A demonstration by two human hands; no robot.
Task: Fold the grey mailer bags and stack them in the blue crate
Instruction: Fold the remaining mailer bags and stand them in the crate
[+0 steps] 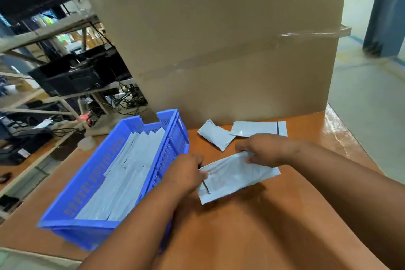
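Observation:
A grey mailer bag (234,178) hangs just above the brown table (252,226), held at both ends. My left hand (186,172) pinches its left end, near the dark strip. My right hand (263,149) grips its upper right edge. The blue crate (72,206) stands to the left, with several folded grey mailers (129,173) lying stacked in a row inside. Two more grey mailers lie on the table beyond my hands: a crumpled one (215,135) and a flat one (258,128) with a dark strip.
A tall cardboard box (219,39) wrapped in clear tape stands at the back of the table. Metal shelving (54,68) with black devices and cables fills the left side. The table's right edge drops to a pale floor (372,105).

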